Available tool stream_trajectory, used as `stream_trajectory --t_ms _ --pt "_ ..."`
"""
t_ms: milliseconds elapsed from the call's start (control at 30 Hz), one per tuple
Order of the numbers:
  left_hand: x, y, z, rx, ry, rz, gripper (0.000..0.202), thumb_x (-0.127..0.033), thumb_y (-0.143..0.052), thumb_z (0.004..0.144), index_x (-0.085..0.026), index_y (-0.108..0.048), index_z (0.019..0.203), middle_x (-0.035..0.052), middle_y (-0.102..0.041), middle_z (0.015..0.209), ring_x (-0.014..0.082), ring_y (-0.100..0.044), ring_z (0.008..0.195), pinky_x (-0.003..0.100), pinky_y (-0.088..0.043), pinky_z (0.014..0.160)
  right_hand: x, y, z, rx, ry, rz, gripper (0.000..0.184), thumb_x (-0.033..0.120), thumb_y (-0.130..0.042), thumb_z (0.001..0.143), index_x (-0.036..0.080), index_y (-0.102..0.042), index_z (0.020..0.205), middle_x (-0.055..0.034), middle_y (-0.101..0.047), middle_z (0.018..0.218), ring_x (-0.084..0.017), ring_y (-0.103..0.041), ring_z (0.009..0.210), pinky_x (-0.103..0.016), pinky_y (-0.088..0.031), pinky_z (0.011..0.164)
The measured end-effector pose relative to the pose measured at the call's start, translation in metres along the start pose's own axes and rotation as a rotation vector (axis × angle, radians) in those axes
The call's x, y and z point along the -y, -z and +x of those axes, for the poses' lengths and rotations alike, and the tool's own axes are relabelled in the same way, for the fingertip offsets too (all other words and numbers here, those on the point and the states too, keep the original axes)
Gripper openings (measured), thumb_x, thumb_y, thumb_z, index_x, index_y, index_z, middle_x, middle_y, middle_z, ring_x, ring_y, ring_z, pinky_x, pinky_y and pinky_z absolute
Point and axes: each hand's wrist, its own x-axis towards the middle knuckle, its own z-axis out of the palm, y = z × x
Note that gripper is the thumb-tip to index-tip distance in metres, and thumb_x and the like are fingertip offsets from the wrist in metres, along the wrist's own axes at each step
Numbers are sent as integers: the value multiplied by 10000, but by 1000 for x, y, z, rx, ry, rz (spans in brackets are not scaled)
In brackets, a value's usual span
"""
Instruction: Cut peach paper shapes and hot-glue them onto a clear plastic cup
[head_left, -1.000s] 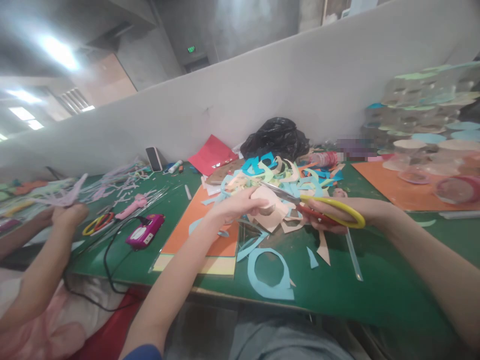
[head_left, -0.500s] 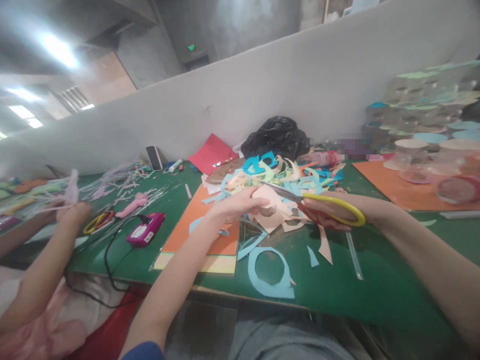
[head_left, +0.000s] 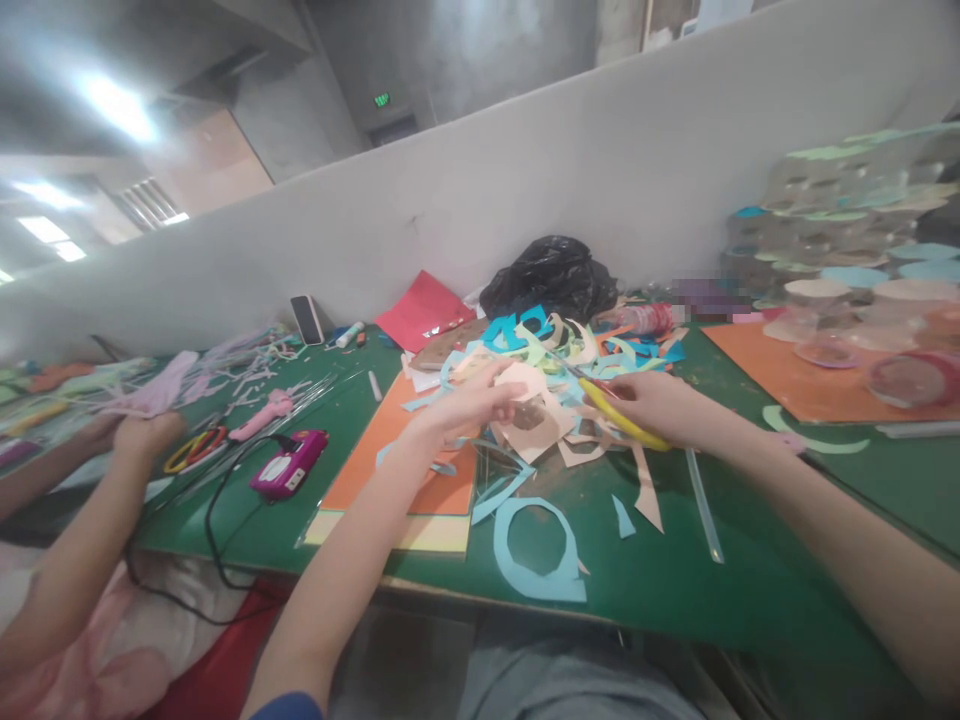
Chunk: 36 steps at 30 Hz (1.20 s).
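My left hand [head_left: 480, 402] is closed on a small peach piece of paper [head_left: 523, 380], pinched by its edge above the pile. In my right hand [head_left: 637, 400] is a pair of scissors [head_left: 622, 418] with yellow and red handles, its blades pointing left and away toward the paper. Below both hands lie loose paper offcuts [head_left: 551, 445] in peach, blue and green. A light blue cut-out ring [head_left: 536, 590] lies near the front edge of the green table [head_left: 660, 600].
Orange sheets [head_left: 360, 470] lie left of the pile, and a black plastic bag [head_left: 551, 280] sits behind it. A purple corded device [head_left: 289, 465] stands further left, near another person's hands [head_left: 142, 435]. Stacked clear cups with paper discs [head_left: 855, 270] stand right.
The scissors have turned, so their handles now point more toward me, and my right hand has shifted slightly left and up. The other person's hands have moved the pale pink strips.
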Motion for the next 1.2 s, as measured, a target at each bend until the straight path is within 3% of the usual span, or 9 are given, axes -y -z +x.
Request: stream_trajectory --t_ms 133,367,533,600,700,767,900,1000,1200 --pt "-1 1 0 -11 -44 -18 674 -356 -677 830 -248 -385 1428 54 -589 1020 77 -526 682 255 -457 663 15 -5 -4 -14 -62 -295 464 629 -423 870 201 -577 779 -125 -700 817 -286 -656 778 -308 -343 575" --pt "-3 3 0 -10 -62 -59 691 -352 -692 822 -238 -373 1424 37 -579 964 79 -533 670 260 -455 659 14 -23 -8 -10 -63 -359 407 536 -451 906 170 -593 1015 -159 -712 973 -304 -669 827 -329 -378 611" --pt "-5 1 -2 -16 -91 -62 662 -353 -698 819 -217 -400 1395 39 -579 961 83 -524 676 264 -446 659 16 -24 -11 -127 142 -377 256 294 -429 946 158 -643 973 -186 -676 1105 -329 -587 1090 -365 -408 801" --pt "-5 1 -1 -6 -95 -66 644 -349 -692 825 -216 -407 1387 45 -582 972 83 -525 681 260 -445 663 20 -24 -10 -134 187 -305 287 305 -399 965 167 -650 950 -176 -674 1121 -315 -573 1118 -354 -411 826" --pt "-5 0 0 -2 -104 -65 619 -347 -688 828 -225 -424 1375 43 -584 968 83 -526 681 259 -447 668 25 -29 -8 -47 101 -37 444 513 -326 980 189 -630 978 -116 -714 974 -249 -653 885 -307 -435 700" --pt "-5 -1 1 1 -109 -71 591 -340 -677 836 -226 -434 1363 43 -589 981 79 -531 676 259 -451 672 27 -33 -6 22 38 157 454 576 -362 951 203 -612 1014 -76 -718 910 -216 -660 789 -287 -434 652" --pt "-5 -2 3 2 -109 -97 621 -321 -662 848 -210 -395 1398 46 -602 978 78 -543 669 264 -460 677 26 -34 -2 -16 18 437 258 409 -476 913 180 -571 984 -61 -683 903 -174 -632 757 -266 -453 636" --pt "-4 -3 3 -24 -110 -131 693 -307 -671 841 -213 -343 1445 42 -612 952 82 -551 666 266 -466 676 25 -33 2 -41 -21 583 184 342 -511 871 185 -552 959 -12 -629 764 -134 -577 617 -239 -431 534" --pt "-7 -2 0 -74 -122 -202 571 -321 -724 805 -219 -487 1314 65 -641 1038 80 -587 688 252 -483 688 18 -36 9 -168 -97 665 159 240 -587 771 200 -550 920 44 -545 612 -113 -538 539 -205 -410 485"
